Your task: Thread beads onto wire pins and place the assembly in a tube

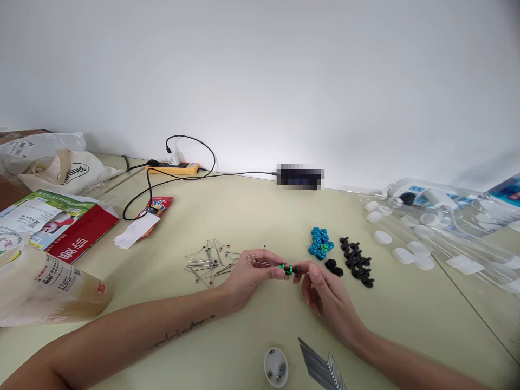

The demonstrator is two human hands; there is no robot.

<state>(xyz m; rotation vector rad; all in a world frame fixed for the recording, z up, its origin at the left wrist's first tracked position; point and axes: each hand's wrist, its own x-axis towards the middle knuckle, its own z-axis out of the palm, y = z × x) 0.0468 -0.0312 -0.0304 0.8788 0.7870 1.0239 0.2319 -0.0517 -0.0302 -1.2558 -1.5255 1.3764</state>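
Observation:
My left hand (260, 268) is closed around a small green metal spool-like part (286, 268), held sideways, with thin metal wires (260, 261) running back across the palm. At the right end of this part sits a small black knob-like piece (296, 271). The fingertips of my right hand (323, 290) are pinched at that black piece. Beyond my right hand lie a cluster of blue metal spools (316, 238) with a green one (324, 247) among them, two round black pieces (333, 267) and rows of black winged pieces (356, 260).
Thin bent wires with coloured ends (211, 264) lie scattered left of my hands. Near the front edge are a white cup of small metal parts (276, 367) and grey angled rods (320, 365). A drink cup (60, 287), a red packet (156, 214) and clear tubes (455, 244) flank the table.

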